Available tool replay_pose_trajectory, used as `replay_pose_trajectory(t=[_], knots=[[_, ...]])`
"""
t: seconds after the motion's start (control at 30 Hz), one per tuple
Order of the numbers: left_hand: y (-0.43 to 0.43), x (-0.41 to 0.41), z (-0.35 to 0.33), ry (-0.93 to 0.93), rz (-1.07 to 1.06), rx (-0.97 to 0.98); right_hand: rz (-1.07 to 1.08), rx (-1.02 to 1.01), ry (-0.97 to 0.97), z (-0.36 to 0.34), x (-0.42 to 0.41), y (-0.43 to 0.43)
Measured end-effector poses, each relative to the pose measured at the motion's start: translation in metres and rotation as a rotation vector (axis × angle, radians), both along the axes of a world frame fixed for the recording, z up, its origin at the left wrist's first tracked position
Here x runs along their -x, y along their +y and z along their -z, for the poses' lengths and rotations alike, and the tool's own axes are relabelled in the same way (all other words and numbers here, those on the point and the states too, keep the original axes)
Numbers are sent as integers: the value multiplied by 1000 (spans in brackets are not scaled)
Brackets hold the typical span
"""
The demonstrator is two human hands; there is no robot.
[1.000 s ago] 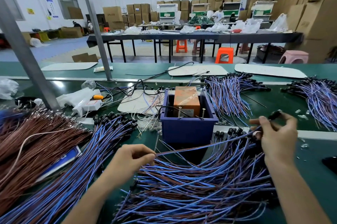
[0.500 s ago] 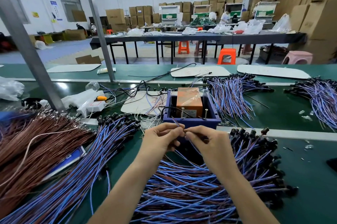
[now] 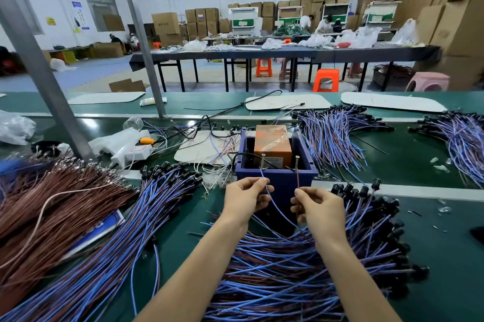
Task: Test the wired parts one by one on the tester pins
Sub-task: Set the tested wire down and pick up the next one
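1. Mid-test on one wired part here: left hand (image 3: 245,197) pinching the blue lead (image 3: 272,201), right hand (image 3: 320,206) pinching the brown lead (image 3: 297,177), both held just in front of the blue tester box (image 3: 275,183).
2. Looks like the touch-down step, with the blue end up at the left pin (image 3: 263,162) and the brown end up at the right pin (image 3: 297,163). Can't confirm real contact with the metal, the bare ends are too thin to make out.
3. Pinch with the fingers (image 3: 258,183) close to the stripped tips. Less free wire means less wobble and an easier landing on such skinny pins.
4. Land both ends together and hold still for a beat. No crossing over, no letting the two tips brush each other.
5. Glance at the orange unit (image 3: 272,142) inside the box for the pass signal. Nothing readable on it from this angle, so no clue what that signal looks like.
6. Mind the slack trailing down into the big blue-and-brown heap (image 3: 288,269) on the table (image 3: 440,243). Lift gently to avoid dragging neighbours along or snagging a black head.
7. Drop the finished part well apart from the untested heap. Plenty of similar bundles around, so easy to mix up, and by the look of that heap, loads left to do.
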State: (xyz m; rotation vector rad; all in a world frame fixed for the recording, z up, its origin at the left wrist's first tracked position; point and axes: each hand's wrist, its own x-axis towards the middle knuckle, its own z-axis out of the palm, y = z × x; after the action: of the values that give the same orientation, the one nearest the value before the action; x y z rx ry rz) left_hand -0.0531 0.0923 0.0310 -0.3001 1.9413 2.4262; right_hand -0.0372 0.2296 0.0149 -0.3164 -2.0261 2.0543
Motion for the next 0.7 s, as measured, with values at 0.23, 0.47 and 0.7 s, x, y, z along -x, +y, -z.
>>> replay_pose_trajectory(t=[0.23, 0.47, 0.7], knots=[[6, 10, 3, 3, -26, -5, 14, 58, -9, 1, 7, 1], [6, 13, 5, -7, -29, 3, 9, 23, 9, 0, 12, 5], [4, 10, 4, 2, -26, 1, -18, -6, 20, 2, 11, 2]])
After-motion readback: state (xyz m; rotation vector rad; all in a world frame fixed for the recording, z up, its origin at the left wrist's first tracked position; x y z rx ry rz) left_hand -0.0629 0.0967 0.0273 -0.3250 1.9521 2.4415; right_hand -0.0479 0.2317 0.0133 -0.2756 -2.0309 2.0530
